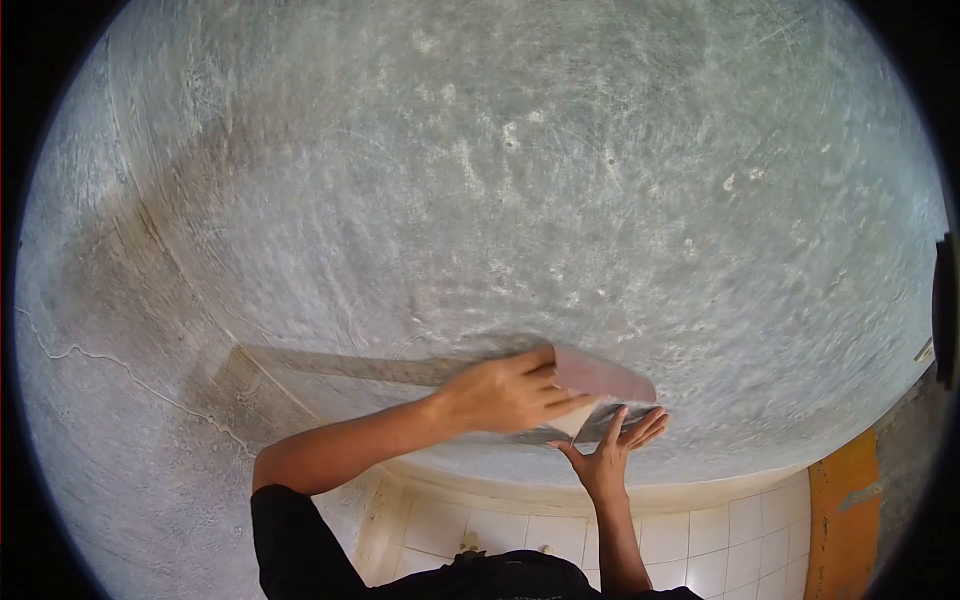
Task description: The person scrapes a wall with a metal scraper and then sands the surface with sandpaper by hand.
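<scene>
A bent sheet [604,374], reddish-brown on one face and cream on the other, looks like sandpaper and lies against the grey wall [480,200]. My left hand [497,393] reaches in from the left and is closed on the sheet's left edge, thumb below and fingers above. Just under the sheet is my right hand [607,462], its fingers stretched out and apart on the wall. The right thumb points left, close to the sheet's lower cream corner. Part of the sheet's underside is hidden by the left fingers.
On the left, a second wall [130,330] meets this one in a corner and carries a thin white crack line. White floor tiles [700,535] lie below, beside an orange strip [842,520]. A dark object [945,310] cuts into the right edge.
</scene>
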A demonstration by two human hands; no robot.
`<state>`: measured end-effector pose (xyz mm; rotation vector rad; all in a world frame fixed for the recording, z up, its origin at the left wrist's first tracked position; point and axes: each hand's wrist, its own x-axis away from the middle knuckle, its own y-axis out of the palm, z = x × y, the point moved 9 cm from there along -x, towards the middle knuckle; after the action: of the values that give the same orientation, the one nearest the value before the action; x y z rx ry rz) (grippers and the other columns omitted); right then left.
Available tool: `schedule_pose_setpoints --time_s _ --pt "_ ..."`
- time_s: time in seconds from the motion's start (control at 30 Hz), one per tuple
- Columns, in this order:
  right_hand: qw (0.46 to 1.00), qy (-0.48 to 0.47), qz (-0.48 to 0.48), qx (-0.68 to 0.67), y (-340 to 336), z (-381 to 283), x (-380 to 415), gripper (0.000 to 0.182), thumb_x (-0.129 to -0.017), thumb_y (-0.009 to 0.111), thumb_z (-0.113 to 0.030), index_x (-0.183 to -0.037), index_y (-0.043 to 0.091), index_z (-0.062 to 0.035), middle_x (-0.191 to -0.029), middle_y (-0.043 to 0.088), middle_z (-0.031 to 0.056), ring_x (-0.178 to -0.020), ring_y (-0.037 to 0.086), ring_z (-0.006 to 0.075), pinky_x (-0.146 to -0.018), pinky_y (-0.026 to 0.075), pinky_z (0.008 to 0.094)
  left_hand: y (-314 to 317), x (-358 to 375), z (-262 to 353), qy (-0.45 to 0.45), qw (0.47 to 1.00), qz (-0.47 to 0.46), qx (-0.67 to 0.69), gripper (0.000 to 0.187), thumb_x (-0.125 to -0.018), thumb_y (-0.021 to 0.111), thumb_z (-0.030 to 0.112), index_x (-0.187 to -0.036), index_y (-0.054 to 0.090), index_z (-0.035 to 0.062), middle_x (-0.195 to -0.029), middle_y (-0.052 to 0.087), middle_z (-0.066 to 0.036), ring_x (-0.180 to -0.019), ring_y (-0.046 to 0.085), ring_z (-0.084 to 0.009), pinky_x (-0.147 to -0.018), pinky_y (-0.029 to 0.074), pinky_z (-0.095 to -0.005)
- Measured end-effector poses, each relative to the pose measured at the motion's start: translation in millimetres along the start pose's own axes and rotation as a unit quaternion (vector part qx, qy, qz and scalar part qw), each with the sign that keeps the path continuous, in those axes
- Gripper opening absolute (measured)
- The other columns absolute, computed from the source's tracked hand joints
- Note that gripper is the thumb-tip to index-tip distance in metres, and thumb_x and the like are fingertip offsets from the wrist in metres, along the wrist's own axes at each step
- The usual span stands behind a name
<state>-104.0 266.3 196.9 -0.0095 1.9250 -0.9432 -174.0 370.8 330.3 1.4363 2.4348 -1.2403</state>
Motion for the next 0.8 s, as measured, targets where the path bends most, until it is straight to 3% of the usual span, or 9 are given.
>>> schedule_pose_setpoints --time_s 0.13,0.23,0.33,0.4,0.47,0.53,0.63,0.7,0.8 --pt "1.0 0.004 -0.015 0.0 8 5 4 0.134 -0.063 0.079 -0.059 -0.151 -0.012 -0.0161 -0.143 -0.029 0.0367 -0.133 -0.026 0.0551 -0.1 -0.007 0.073 -54 -2 -72 -0.19 0.973 0.117 -0.057 0.053 -0.089 0.056 0.029 -0.14 0.046 0.0205 -0.139 0.051 -0.005 -0.12 0.052 -0.0216 -0.103 0.039 -0.0431" --pt "1.0 0.002 -0.023 0.007 9 6 5 0.134 -0.063 0.078 -0.06 -0.15 -0.014 -0.0156 -0.143 -0.029 0.0379 -0.132 -0.027 0.0564 -0.099 -0.007 0.0735 -81 -3 -104 -0.296 0.936 0.172 -0.082 0.053 -0.089 0.055 0.031 -0.14 0.047 0.0195 -0.148 0.04 -0.007 -0.138 0.034 -0.0239 -0.108 0.029 -0.0467" --pt "0.999 0.0 -0.031 0.012 10 7 8 0.133 -0.064 0.077 -0.061 -0.15 -0.014 -0.0156 -0.143 -0.028 0.0385 -0.131 -0.027 0.0572 -0.099 -0.007 0.0737 -47 -10 -62 -0.242 0.963 0.119 -0.028 0.05 -0.089 0.054 0.029 -0.138 0.05 0.0191 -0.138 0.051 -0.006 -0.121 0.052 -0.0221 -0.104 0.036 -0.0428" --pt "0.999 -0.006 -0.028 0.017 11 9 8 0.133 -0.064 0.076 -0.062 -0.15 -0.014 -0.0155 -0.142 -0.028 0.0388 -0.131 -0.027 0.0576 -0.099 -0.007 0.0738 -9 -16 -3 -0.103 0.993 0.063 -0.004 0.048 -0.09 0.052 0.028 -0.137 0.051 0.0194 -0.122 0.061 -0.003 -0.092 0.061 -0.0169 -0.095 0.044 -0.0364" --pt "1.0 -0.007 -0.03 0.005 14 12 11 0.131 -0.064 0.076 -0.063 -0.151 -0.01 -0.0167 -0.144 -0.029 0.0359 -0.131 -0.03 0.0545 -0.099 -0.009 0.0733 12 -3 15 -0.094 0.995 0.036 0.02 0.044 -0.093 0.046 0.028 -0.136 0.052 0.0203 -0.12 0.061 -0.003 -0.094 0.061 -0.0153 -0.087 0.049 -0.0384" --pt "1.0 -0.015 -0.025 0.001 16 15 11 0.13 -0.064 0.075 -0.064 -0.152 -0.008 -0.0171 -0.144 -0.03 0.0344 -0.131 -0.032 0.0528 -0.099 -0.011 0.0731 7 7 3 -0.148 0.987 0.052 -0.03 0.044 -0.095 0.042 0.026 -0.137 0.05 0.0188 -0.125 0.059 -0.006 -0.104 0.06 -0.0195 -0.091 0.048 -0.0427" --pt "0.999 -0.024 -0.024 0.013 18 15 15 0.131 -0.064 0.075 -0.064 -0.151 -0.011 -0.0163 -0.143 -0.031 0.0356 -0.13 -0.032 0.0537 -0.098 -0.01 0.0735 -63 21 -85 -0.346 0.92 0.162 -0.087 0.047 -0.095 0.038 0.023 -0.14 0.046 0.011 -0.143 0.044 -0.015 -0.133 0.04 -0.0348 -0.111 0.027 -0.0518" --pt "0.999 -0.024 -0.035 0.034 19 13 13 0.134 -0.064 0.076 -0.063 -0.15 -0.016 -0.0152 -0.141 -0.032 0.038 -0.129 -0.031 0.0562 -0.098 -0.009 0.074 -83 46 -123 -0.417 0.87 0.257 -0.056 0.049 -0.095 0.037 0.026 -0.14 0.045 0.0063 -0.15 0.033 -0.017 -0.142 0.02 -0.039 -0.115 0.01 -0.0541" --pt "0.998 -0.024 -0.036 0.037 20 14 12 0.135 -0.064 0.076 -0.062 -0.149 -0.017 -0.0148 -0.14 -0.033 0.038 -0.129 -0.032 0.0563 -0.098 -0.01 0.0741 -62 43 -102 -0.393 0.884 0.242 -0.069 0.049 -0.094 0.039 0.025 -0.139 0.046 0.0078 -0.15 0.033 -0.017 -0.142 0.021 -0.0387 -0.115 0.012 -0.0535"
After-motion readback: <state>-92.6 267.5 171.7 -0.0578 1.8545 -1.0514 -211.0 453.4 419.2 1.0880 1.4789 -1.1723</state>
